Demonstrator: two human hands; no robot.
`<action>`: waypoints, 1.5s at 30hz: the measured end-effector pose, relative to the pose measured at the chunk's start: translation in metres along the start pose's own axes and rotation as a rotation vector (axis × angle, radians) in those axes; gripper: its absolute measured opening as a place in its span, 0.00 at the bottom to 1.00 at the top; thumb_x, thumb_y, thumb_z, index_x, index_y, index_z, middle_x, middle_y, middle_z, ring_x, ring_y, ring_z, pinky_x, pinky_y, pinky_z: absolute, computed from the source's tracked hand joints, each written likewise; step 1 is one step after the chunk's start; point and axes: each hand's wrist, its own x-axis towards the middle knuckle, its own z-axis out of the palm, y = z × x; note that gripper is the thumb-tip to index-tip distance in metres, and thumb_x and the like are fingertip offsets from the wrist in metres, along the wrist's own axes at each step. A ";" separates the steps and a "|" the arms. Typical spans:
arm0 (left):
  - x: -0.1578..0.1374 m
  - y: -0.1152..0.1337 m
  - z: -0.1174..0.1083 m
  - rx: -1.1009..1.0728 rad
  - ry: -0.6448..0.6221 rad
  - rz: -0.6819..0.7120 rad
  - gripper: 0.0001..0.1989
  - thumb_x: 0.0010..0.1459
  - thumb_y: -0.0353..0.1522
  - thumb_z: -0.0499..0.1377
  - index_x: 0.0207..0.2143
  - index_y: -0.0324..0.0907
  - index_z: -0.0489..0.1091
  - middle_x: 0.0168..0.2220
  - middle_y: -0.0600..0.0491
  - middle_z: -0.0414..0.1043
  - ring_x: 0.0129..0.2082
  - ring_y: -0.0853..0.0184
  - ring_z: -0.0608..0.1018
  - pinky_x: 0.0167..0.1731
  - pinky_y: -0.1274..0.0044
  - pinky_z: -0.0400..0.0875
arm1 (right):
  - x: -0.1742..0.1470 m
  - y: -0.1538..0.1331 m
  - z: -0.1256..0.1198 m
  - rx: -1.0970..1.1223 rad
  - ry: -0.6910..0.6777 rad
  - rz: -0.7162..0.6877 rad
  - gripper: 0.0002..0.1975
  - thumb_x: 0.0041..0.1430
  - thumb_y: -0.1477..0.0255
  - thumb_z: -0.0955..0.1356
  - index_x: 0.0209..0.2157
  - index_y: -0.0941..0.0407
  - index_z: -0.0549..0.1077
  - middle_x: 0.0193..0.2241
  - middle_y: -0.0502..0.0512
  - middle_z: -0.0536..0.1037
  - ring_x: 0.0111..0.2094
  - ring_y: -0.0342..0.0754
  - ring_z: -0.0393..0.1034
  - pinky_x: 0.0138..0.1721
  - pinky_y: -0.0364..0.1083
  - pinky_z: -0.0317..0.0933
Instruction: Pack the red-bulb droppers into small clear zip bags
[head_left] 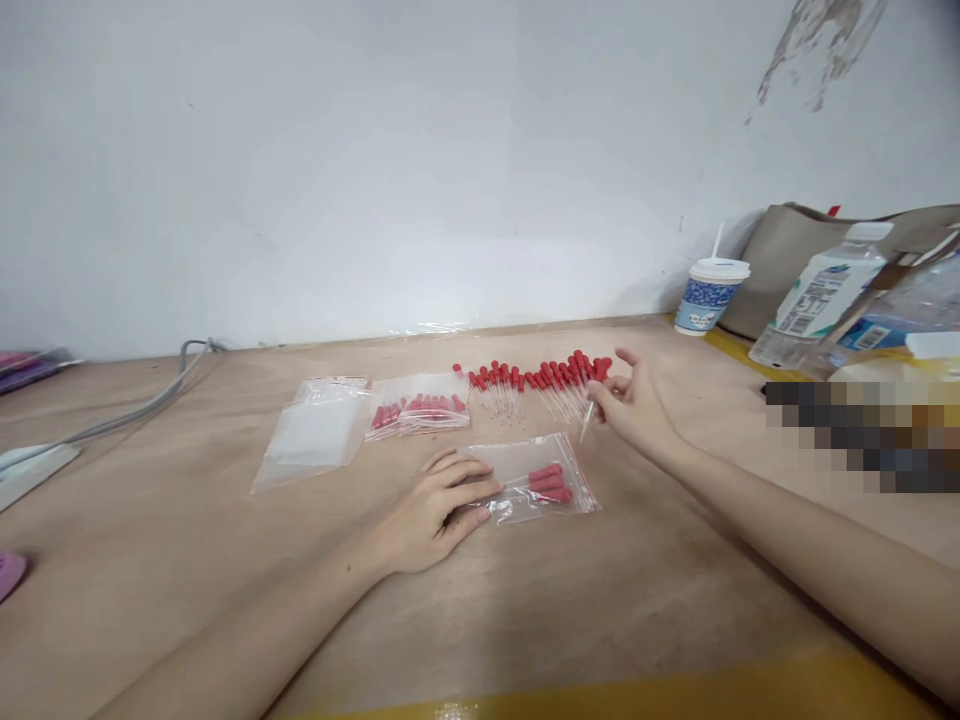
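My left hand has its thumb and fingers closed on the left end of a clear zip bag lying flat on the table. Inside the bag are a few droppers with red rubber bulbs, their thin stems pointing toward my left fingers. At the right end of the loose pile, my right hand pinches a single dropper, its pale stem slanting down and its bulb mostly covered by my fingers. Several loose red-bulbed droppers lie in a row just left of my right hand, stems toward me.
Filled zip bags of droppers lie behind my left hand, beside flat unfilled bags. At the right stand a paper cup with a straw, a plastic bottle and a grey bag. A grey cable runs along the left.
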 end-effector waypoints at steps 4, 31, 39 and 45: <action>-0.001 0.000 0.000 -0.012 -0.006 0.001 0.16 0.63 0.33 0.50 0.53 0.47 0.64 0.52 0.49 0.64 0.53 0.62 0.66 0.57 0.62 0.54 | -0.029 0.003 -0.010 0.224 0.005 0.109 0.34 0.45 0.64 0.68 0.51 0.53 0.49 0.21 0.43 0.66 0.21 0.43 0.67 0.24 0.45 0.66; 0.000 0.002 -0.002 -0.018 -0.044 -0.060 0.20 0.62 0.34 0.50 0.57 0.47 0.57 0.56 0.49 0.60 0.56 0.62 0.64 0.56 0.64 0.57 | -0.040 0.009 -0.028 -0.165 -0.557 -0.220 0.11 0.55 0.64 0.65 0.38 0.52 0.74 0.35 0.54 0.75 0.36 0.48 0.68 0.39 0.49 0.63; -0.002 0.000 0.001 -0.007 -0.059 -0.081 0.20 0.63 0.34 0.49 0.58 0.47 0.57 0.58 0.49 0.57 0.57 0.62 0.62 0.56 0.65 0.57 | -0.039 0.004 -0.022 -0.385 -0.594 -0.485 0.10 0.58 0.70 0.63 0.38 0.52 0.75 0.34 0.55 0.73 0.38 0.48 0.66 0.42 0.49 0.59; -0.002 -0.001 0.002 0.001 -0.040 -0.061 0.21 0.62 0.34 0.50 0.58 0.47 0.57 0.58 0.49 0.57 0.57 0.61 0.62 0.55 0.64 0.58 | -0.045 -0.004 -0.008 -0.264 -0.537 -0.461 0.06 0.53 0.74 0.65 0.34 0.55 0.72 0.35 0.54 0.74 0.38 0.47 0.67 0.43 0.50 0.59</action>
